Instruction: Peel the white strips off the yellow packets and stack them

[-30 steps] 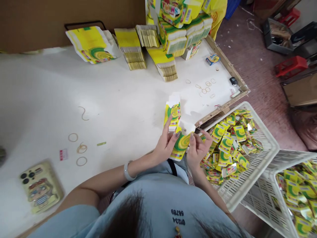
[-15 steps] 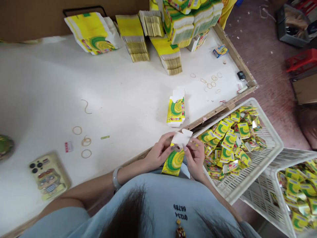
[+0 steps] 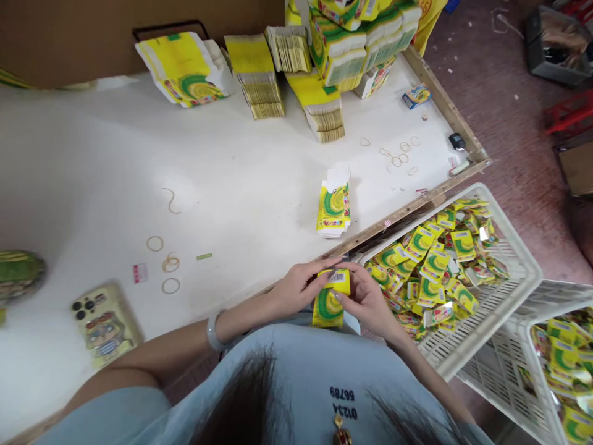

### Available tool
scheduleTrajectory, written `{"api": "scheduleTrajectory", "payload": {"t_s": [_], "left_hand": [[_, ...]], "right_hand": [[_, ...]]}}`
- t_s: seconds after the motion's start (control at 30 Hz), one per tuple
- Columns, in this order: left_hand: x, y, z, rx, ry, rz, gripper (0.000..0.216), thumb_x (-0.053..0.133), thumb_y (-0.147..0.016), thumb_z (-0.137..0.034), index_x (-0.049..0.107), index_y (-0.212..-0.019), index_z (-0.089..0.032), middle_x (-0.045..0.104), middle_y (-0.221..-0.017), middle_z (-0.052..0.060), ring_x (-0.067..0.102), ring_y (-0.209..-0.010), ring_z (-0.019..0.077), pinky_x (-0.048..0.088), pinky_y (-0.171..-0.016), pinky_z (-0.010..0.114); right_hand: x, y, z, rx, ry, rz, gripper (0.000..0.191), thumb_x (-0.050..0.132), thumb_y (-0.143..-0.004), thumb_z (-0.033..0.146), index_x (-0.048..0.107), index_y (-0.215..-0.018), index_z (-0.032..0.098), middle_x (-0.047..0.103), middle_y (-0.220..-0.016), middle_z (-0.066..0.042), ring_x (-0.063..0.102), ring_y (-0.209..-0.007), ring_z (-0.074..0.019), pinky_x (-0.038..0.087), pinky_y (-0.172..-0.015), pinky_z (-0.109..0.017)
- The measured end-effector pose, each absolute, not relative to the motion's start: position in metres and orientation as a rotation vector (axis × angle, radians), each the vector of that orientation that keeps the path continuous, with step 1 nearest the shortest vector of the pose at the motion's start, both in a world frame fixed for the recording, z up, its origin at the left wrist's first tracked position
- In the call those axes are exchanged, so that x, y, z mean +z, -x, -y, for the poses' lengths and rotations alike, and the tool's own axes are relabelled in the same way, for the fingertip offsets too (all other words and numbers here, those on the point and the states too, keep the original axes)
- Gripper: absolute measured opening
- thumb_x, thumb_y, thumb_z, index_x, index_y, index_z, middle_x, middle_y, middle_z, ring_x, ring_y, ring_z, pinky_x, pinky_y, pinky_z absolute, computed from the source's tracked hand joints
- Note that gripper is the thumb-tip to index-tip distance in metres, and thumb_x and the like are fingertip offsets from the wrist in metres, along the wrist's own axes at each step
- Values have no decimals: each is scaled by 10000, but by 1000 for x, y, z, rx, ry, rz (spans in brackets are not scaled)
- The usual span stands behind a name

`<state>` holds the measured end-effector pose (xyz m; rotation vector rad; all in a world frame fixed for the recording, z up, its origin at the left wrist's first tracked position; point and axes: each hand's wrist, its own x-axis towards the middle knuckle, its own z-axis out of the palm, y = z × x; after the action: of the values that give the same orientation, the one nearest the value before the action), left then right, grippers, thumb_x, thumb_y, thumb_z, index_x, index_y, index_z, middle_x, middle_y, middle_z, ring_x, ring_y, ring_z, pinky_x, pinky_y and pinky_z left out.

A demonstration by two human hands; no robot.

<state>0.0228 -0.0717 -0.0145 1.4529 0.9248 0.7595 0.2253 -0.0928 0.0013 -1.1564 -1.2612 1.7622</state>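
Between my hands, close to my lap, is a small yellow and green cardboard box point(image 3: 330, 309) with a barcode on its folded flap. My left hand point(image 3: 303, 281) pinches its upper left side, the thumb lying on the flap. On the other side my right hand point(image 3: 365, 293) grips the box, its thumb on the front face. Just beyond the table edge lies a stack of flat boxes point(image 3: 334, 207) of the same print, their white flaps pointing away from me.
A white plastic basket point(image 3: 523, 278) of finished-looking boxes stands at the right, with a second basket point(image 3: 549, 389) beside it. Bundled flat cartons point(image 3: 266, 86) line the table's back. A phone point(image 3: 106, 324) and rubber bands point(image 3: 170, 262) lie on the left. A wooden rim point(image 3: 440, 191) edges the table.
The white flap that stood up on the box is now folded over, showing the barcode. Both hands have closed in around the top of the box. The view has shifted slightly.
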Motion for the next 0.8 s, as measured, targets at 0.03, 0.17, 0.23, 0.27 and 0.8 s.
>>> {"api": "scheduleTrajectory", "payload": {"t_s": [0.03,0.17,0.23,0.27,0.8], "left_hand": [[-16,-23,71,759,-1452,-907,483,439,-1042,-449,584,-1464,-264,648,-1454,85,666,-1278,281,530,-1103,455],[-28,-24,70,849,-1467,-939,467,417,-1041,-453,534,-1487,-380,674,-1419,18,671,-1248,310,569,-1036,486],[-36,-29,70,898,-1492,-985,476,408,-1040,-459,480,-1509,-418,733,-1278,22,713,-1101,302,600,-929,473],[-39,-32,69,908,-1524,-1005,497,410,-1038,-467,445,-1531,-406,743,-1197,40,717,-1017,293,603,-877,459],[-53,-40,-211,621,-1884,-1354,241,809,-776,-323,633,-800,-160,644,-909,81,548,-972,248,452,-934,399]], "right_hand": [[2,-228,89,1797,1127,1238,416,717,-901,299,572,-1290,273,738,-1087,-41,729,-873,-156,627,-768,-293],[-3,-238,81,1884,1131,1223,492,756,-867,329,604,-1334,297,753,-1082,-32,739,-814,-162,644,-751,-327],[-11,-237,83,1807,1215,1233,443,752,-864,406,661,-1287,307,768,-1019,-22,742,-768,-182,651,-713,-346],[-16,-235,85,1725,1267,1237,393,739,-868,444,690,-1236,314,772,-970,-14,743,-752,-193,651,-690,-349],[-25,-377,63,-272,1832,1744,548,601,-943,435,511,-1407,157,579,-1393,-248,516,-1376,-383,433,-1113,-646]]}}
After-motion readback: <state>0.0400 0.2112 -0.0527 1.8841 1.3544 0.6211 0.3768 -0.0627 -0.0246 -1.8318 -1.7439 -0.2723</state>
